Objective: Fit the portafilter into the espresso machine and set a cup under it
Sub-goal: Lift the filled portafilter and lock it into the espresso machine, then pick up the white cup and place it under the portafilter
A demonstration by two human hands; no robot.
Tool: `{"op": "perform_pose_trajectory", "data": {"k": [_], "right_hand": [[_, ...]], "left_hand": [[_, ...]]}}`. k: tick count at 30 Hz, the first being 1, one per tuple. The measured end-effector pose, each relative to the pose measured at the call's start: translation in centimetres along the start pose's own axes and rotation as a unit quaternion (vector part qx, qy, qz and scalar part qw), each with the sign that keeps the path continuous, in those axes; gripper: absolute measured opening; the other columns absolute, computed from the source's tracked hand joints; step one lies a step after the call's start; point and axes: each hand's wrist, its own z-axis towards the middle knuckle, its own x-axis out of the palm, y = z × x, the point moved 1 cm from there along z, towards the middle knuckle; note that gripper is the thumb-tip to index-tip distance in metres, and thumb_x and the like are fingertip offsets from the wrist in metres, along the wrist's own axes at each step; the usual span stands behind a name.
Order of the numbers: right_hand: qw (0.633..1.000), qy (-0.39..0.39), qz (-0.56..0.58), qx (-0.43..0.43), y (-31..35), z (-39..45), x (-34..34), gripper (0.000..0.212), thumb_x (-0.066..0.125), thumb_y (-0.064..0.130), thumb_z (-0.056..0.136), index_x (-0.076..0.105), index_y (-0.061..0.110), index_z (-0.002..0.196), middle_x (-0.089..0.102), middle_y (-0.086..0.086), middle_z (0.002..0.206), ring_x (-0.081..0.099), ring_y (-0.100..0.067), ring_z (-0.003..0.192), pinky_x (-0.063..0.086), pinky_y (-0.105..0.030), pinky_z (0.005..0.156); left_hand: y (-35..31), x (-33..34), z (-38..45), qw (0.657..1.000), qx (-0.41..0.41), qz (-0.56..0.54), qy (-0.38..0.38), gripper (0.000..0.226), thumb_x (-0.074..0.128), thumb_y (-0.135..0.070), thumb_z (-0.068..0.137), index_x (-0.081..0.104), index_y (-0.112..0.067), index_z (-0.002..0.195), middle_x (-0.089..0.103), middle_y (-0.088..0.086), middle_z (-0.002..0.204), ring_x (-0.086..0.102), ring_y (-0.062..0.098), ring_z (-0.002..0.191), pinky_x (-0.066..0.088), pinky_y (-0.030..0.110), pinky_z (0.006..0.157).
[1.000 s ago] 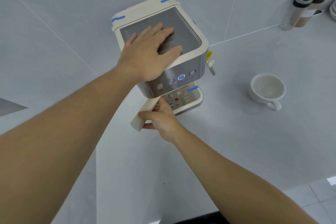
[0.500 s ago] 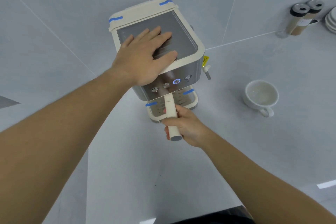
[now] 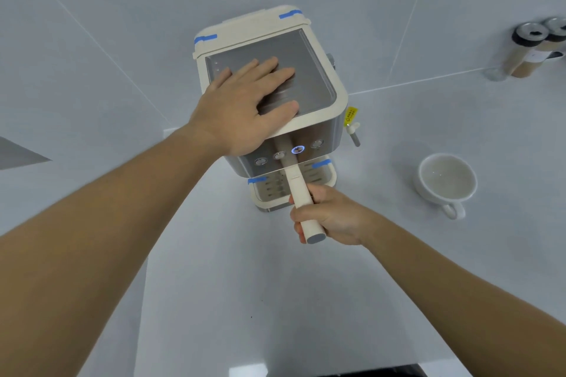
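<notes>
Head view, machine: the cream and brushed-steel box-shaped espresso machine (image 3: 272, 95) stands on the pale grey worktop (image 3: 245, 300), against the wall.
Head view, left hand: the left hand (image 3: 245, 110) lies flat and fully open on the metal top plate of the machine; it grips nothing and only presses down.
Head view, right hand: the right hand (image 3: 327, 217) is closed around the cream handle of the portafilter (image 3: 298, 190), near its grey end cap.
Head view, portafilter: its head is hidden under the front of the machine, so I cannot tell if it is locked. The long axis of the handle points from the machine straight toward the person, above the slotted drip tray (image 3: 275, 190).
Head view, cup: the white ceramic cup with a small handle (image 3: 445, 182) stands upright and looks empty, well apart on the right side of the machine.
Judgement, next move: the cup lies to the right of the right hand, which is the nearer one; this hand must first let the handle go.
</notes>
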Motion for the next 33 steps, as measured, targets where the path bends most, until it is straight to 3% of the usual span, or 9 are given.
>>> {"op": "perform_pose_trajectory", "data": {"k": [8, 12, 16, 18, 20, 23, 25, 29, 33], "right_hand": [[0.998, -0.03, 0.048, 0.015, -0.3, -0.8, 0.2, 0.021, 0.064, 0.0, 0.089, 0.06, 0.006, 0.109, 0.064, -0.013, 0.083, 0.063, -0.023, 0.066, 0.057, -0.04, 0.069], [0.998, -0.04, 0.052, 0.017, -0.4, -1.7, -0.2, 0.021, 0.061, 0.001, 0.092, 0.064, 0.01, 0.11, 0.068, -0.012, 0.092, 0.067, -0.026, 0.076, 0.057, -0.043, 0.083], [0.999, -0.043, 0.01, 0.025, 0.2, -3.4, -0.9, 0.028, 0.06, 0.004, 0.093, 0.066, 0.011, 0.12, 0.072, -0.007, 0.104, 0.071, -0.022, 0.091, 0.058, -0.031, 0.08], [0.999, -0.045, 0.015, 0.02, 0.6, -4.5, -1.5, 0.021, 0.061, 0.004, 0.093, 0.068, 0.011, 0.111, 0.074, -0.006, 0.098, 0.073, -0.02, 0.085, 0.059, -0.03, 0.081], [0.998, -0.052, 0.023, 0.011, 0.9, -5.6, -2.5, 0.018, 0.065, 0.004, 0.091, 0.068, 0.01, 0.108, 0.074, -0.009, 0.099, 0.073, -0.024, 0.088, 0.059, -0.035, 0.087], [0.997, -0.066, 0.037, -0.003, 1.4, -7.1, -4.6, 0.028, 0.066, 0.004, 0.091, 0.066, 0.003, 0.119, 0.074, -0.016, 0.111, 0.073, -0.03, 0.101, 0.059, -0.036, 0.088], [0.996, -0.07, 0.044, -0.013, 1.8, -8.0, -5.9, 0.029, 0.064, 0.006, 0.092, 0.065, 0.003, 0.121, 0.074, -0.018, 0.114, 0.072, -0.031, 0.104, 0.059, -0.035, 0.089], [0.995, -0.073, 0.056, -0.043, 2.9, -10.1, -8.7, 0.025, 0.063, 0.012, 0.093, 0.068, 0.005, 0.117, 0.075, -0.016, 0.112, 0.072, -0.03, 0.105, 0.056, -0.037, 0.093], [0.991, -0.091, 0.063, -0.076, 3.6, -12.1, -11.9, 0.024, 0.061, 0.014, 0.094, 0.068, 0.007, 0.116, 0.077, -0.013, 0.109, 0.074, -0.028, 0.102, 0.056, -0.039, 0.092]], "left_hand": [[-0.1, -0.1, -0.1, 1.0, -0.002, -0.015, -0.012, 0.065, 0.035, -0.062, 0.087, 0.032, -0.041, 0.149, 0.025, -0.009, 0.163, 0.016, 0.013, 0.151, 0.011, 0.045, 0.122], [-0.2, -0.2, -0.3, 0.998, -0.009, -0.048, -0.032, 0.063, 0.041, -0.056, 0.087, 0.041, -0.036, 0.146, 0.032, -0.006, 0.161, 0.023, 0.014, 0.15, 0.016, 0.04, 0.122], [-0.9, -0.6, -0.7, 0.998, -0.025, -0.059, -0.019, 0.067, 0.04, -0.06, 0.083, 0.044, -0.034, 0.145, 0.038, -0.005, 0.158, 0.03, 0.017, 0.147, 0.023, 0.042, 0.12], [-1.3, -0.8, -1.0, 0.996, -0.038, -0.073, -0.018, 0.063, 0.042, -0.057, 0.084, 0.049, -0.031, 0.141, 0.046, -0.008, 0.151, 0.039, 0.016, 0.14, 0.031, 0.041, 0.116], [-2.2, -1.2, -1.6, 0.992, -0.052, -0.114, -0.027, 0.049, 0.05, -0.046, 0.087, 0.059, -0.024, 0.13, 0.058, -0.009, 0.131, 0.051, 0.016, 0.125, 0.039, 0.035, 0.107], [-4.0, -1.8, -3.4, 0.982, -0.071, -0.17, -0.049, 0.029, 0.059, -0.03, 0.091, 0.067, -0.011, 0.11, 0.066, 0.0, 0.108, 0.058, 0.016, 0.102, 0.044, 0.027, 0.094], [-4.9, -1.9, -4.7, 0.976, -0.085, -0.192, -0.062, 0.021, 0.063, -0.025, 0.091, 0.07, -0.011, 0.104, 0.071, 0.007, 0.107, 0.062, 0.017, 0.098, 0.047, 0.034, 0.095], [-7.4, -1.1, -7.0, 0.952, -0.129, -0.263, -0.091, 0.024, 0.067, -0.026, 0.089, 0.073, -0.027, 0.113, 0.073, -0.012, 0.107, 0.066, 0.006, 0.105, 0.046, 0.019, 0.09], [-11.4, 0.8, -8.8, 0.904, -0.151, -0.376, -0.137, 0.021, 0.069, -0.022, 0.088, 0.073, -0.029, 0.107, 0.074, -0.018, 0.104, 0.068, -0.003, 0.099, 0.049, 0.015, 0.088]]}}
